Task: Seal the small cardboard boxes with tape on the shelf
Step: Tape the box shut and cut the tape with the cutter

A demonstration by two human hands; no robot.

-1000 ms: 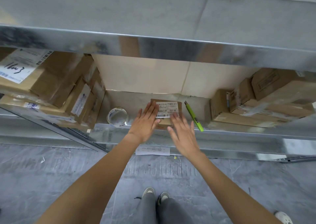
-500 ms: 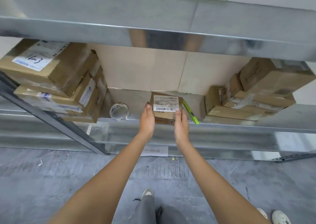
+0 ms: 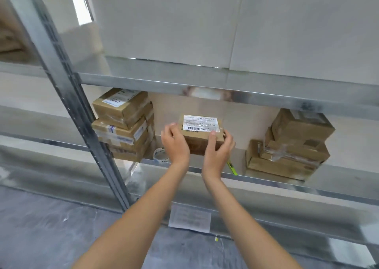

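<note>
Since 0.5 s ago the box has come up off the shelf and now sits higher in view between both hands, and the view has tipped up to show the wall and an upper shelf rail.

Nearest, 2 bare forearms reach up from 6 o'clock over the grey floor. A paper slip is stuck on the lower rail at 6 o'clock of the hands.

The left hand is at 9 o'clock of the box, its grip loosely curled by the box's left end; whether it touches the box I cannot tell. The right hand has its grip curled round the box's front right corner, thumb on the front face, fingers behind the right end. The box's white barcode label faces up.

On the shelf, a tape roll shows just at 7 o'clock of the left hand, and a green cutter peeks out at 5 o'clock of the right hand.

Farther, a left stack of boxes stands at 9 o'clock beside the metal post, and a right stack at 3 o'clock, both well apart from the held box.
</note>
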